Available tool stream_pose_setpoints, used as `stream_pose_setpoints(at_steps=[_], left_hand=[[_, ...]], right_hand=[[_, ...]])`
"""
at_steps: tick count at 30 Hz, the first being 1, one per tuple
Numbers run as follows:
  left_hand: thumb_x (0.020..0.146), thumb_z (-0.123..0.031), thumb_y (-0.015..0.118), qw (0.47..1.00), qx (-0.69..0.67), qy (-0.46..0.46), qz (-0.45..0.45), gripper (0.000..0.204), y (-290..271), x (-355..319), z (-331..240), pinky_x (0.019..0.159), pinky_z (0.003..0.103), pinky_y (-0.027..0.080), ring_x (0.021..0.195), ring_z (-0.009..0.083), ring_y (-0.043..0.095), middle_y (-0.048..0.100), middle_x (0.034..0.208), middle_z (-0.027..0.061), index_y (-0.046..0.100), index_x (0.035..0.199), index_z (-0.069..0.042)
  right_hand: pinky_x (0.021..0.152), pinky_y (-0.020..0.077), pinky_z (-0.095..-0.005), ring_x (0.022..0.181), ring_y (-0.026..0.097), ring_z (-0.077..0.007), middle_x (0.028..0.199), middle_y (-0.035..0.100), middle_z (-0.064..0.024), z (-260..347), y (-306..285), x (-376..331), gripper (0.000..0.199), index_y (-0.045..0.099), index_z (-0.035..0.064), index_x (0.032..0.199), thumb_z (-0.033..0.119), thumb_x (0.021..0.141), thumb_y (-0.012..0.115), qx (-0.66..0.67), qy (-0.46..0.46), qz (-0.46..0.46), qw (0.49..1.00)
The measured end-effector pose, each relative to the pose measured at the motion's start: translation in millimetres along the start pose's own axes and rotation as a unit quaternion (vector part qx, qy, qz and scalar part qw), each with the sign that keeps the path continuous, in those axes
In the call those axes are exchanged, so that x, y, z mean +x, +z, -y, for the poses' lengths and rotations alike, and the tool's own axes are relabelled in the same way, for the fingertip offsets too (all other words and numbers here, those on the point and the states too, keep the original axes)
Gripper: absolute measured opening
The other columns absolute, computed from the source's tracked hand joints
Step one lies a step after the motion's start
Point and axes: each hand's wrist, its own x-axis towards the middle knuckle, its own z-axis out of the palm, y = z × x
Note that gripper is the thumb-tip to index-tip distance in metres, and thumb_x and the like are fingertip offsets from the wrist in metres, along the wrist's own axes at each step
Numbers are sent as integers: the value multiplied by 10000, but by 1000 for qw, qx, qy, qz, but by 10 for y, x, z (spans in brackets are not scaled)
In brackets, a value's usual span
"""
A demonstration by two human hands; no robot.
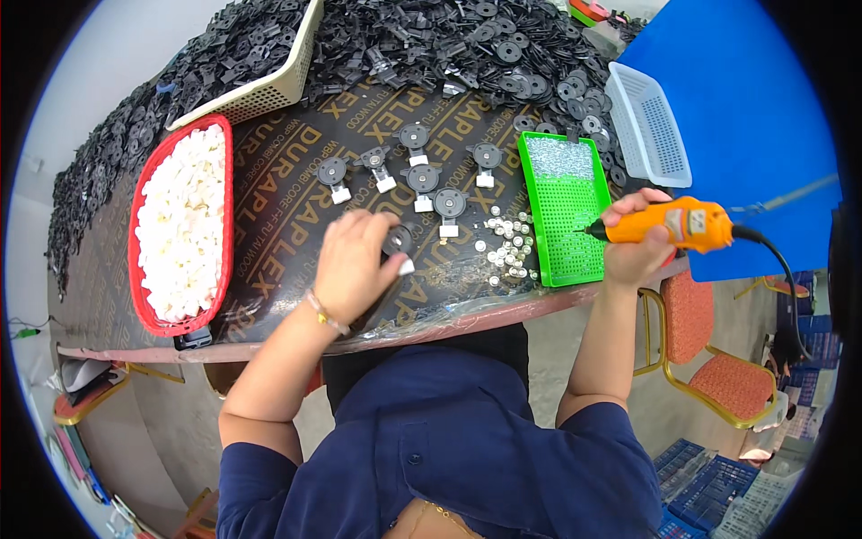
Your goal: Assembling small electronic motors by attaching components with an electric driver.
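Observation:
My left hand is closed on a black round plastic part with a white tab, just above the dark table. In my right hand is an orange electric screwdriver, its black tip pointing left over the green perforated tray. Many small silvery screws fill the tray's far end. Several black disc parts with white tabs lie on the table beyond my left hand. Between them and the tray is a loose group of small shiny metal pieces.
A red basket of white plastic pieces stands at the left. Black parts are heaped along the far side, around a cream basket. A pale basket sits at the right, by a blue sheet. The screwdriver's cable hangs at the right.

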Motion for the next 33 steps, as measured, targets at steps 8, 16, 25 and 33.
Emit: stream_pose_setpoints(at_steps=[8, 16, 25, 33], left_hand=[[643, -152, 768, 996, -62, -7, -62, 451, 242, -231, -134, 878, 401, 421, 1030, 273, 568, 630, 1004, 74, 630, 1066, -79], [639, -179, 776, 994, -82, -24, -65, 471, 280, -274, -72, 900, 395, 400, 1044, 260, 567, 632, 1022, 57, 625, 1075, -85], [645, -192, 779, 993, -97, -40, -52, 464, 278, -263, -61, 898, 390, 400, 1047, 256, 563, 634, 1029, 47, 628, 1071, -89], [646, -196, 782, 993, -95, -49, -43, 468, 270, -264, -60, 883, 386, 397, 1044, 254, 565, 633, 1024, 60, 628, 1074, -85]], right_hand=[[634, 527, -347, 647, 610, -203, 833, 618, -133, 189, 1020, -524, 724, 478, 52, 1117, 687, 793, 607, 172, 69, 154, 971], [641, 531, -341, 634, 602, -195, 810, 611, -135, 4, 1514, -665, 758, 439, 48, 1125, 693, 772, 625, 199, 113, 230, 946], [630, 531, -340, 629, 594, -192, 803, 604, -136, -101, 1536, -665, 752, 438, 29, 1121, 672, 784, 632, 195, 110, 228, 948], [620, 530, -326, 626, 588, -193, 799, 597, -143, -149, 1583, -695, 717, 452, 15, 1121, 622, 800, 658, 212, 124, 238, 940]])
